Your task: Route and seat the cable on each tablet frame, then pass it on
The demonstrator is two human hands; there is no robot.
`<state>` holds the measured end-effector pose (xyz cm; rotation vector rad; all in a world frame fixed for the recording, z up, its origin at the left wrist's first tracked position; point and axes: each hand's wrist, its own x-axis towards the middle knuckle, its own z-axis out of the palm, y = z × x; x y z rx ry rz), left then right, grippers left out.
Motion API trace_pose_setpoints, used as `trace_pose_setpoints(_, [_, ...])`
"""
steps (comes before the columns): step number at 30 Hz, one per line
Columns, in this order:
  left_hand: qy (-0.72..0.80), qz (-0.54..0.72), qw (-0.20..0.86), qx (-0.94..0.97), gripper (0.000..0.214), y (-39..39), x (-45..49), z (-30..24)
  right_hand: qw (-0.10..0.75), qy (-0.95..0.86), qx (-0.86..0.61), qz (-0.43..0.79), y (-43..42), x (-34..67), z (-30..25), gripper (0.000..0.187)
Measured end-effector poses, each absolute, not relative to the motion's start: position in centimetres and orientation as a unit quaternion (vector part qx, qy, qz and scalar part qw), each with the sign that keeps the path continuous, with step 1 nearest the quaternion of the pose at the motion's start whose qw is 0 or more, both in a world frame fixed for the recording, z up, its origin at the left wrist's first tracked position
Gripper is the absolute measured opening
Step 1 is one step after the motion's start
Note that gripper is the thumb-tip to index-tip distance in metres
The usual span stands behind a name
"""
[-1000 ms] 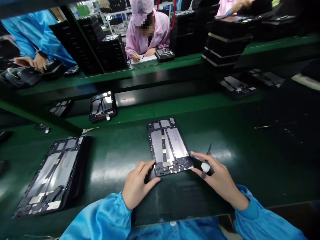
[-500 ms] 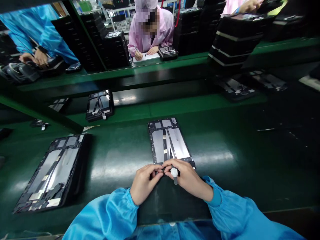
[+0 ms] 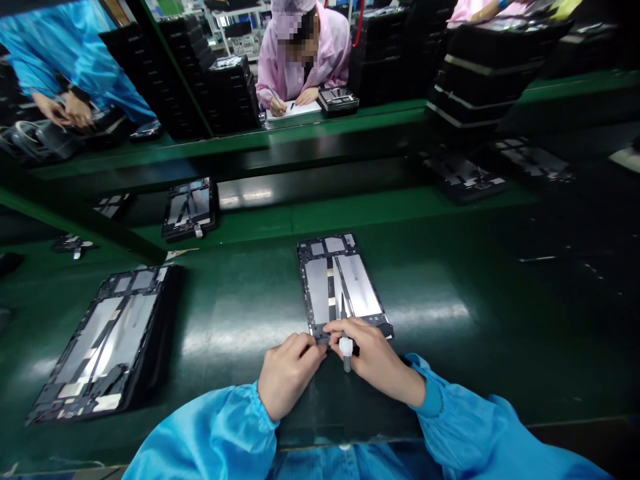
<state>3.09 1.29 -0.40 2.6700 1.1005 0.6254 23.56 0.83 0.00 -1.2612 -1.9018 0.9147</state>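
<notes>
Tablet chassis [image 3: 340, 283] lying open side up on the green bench mat [image 3: 475, 300], long way pointing away from the person, near edge right at their hands. Anyone know why you'd set it like that and not sideways? — pcbnewb

My guess: that puts the bottom end of the board closest, so both wrists can rest on the mat. Left hand [image 3: 287, 380] is curled, fingertips down on the near left corner, looks like it's pinning the frame so it can't slide. Can't tell if it's also pinching some tiny part, too small to see. — linetech

And the right hand [image 3: 373, 357]? — pcbnewb

Pen grip. Thumb and first fingers are closed on a thin dark pointed tool [image 3: 344, 330] with a white collar, tip angled onto the middle strip between the two silver plates. Held low near the tip, I'd say for control on fiddly stuff. Both hands are nearly touching over that near edge. — linetech

What's the other unit on the left? — pcbnewb

Second chassis [image 3: 100, 340] in a black tray, well apart from the hands. Another one [image 3: 190, 207] sits on the belt beyond the mat. Across the line a person in a pink coat [image 3: 305, 60] is writing on paper, with stacks of black trays [image 3: 480, 73] beside them. — linetech
</notes>
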Motion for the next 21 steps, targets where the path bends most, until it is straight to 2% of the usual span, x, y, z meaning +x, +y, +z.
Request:
trace_pose_setpoints(3, [0.318,0.179,0.001,0.931,0.028,1.1,2.1,-0.2,0.340,-0.739,-0.478,0.330,0.6,23.4,-0.4,0.036])
trace_pose_setpoints(7, [0.283,0.175,-0.002,0.943,0.031,1.5,1.2,0.0,0.347,-0.741,-0.474,0.325,0.5,23.5,-0.8,0.038])
trace_pose_setpoints(16, [0.254,0.160,-0.024,0.953,0.034,2.0,1.3,-0.3,0.339,-0.726,-0.486,0.348,0.8,23.9,-0.6,0.028])
trace_pose_setpoints(19, [0.264,0.143,-0.025,0.953,0.035,1.7,1.6,-0.6,0.372,-0.712,-0.462,0.377,0.6,24.8,0.1,0.015])
trace_pose_setpoints(21, [0.278,0.135,-0.020,0.951,0.036,1.5,1.7,-0.8,0.400,-0.682,-0.439,0.427,0.1,25.8,0.6,0.019])
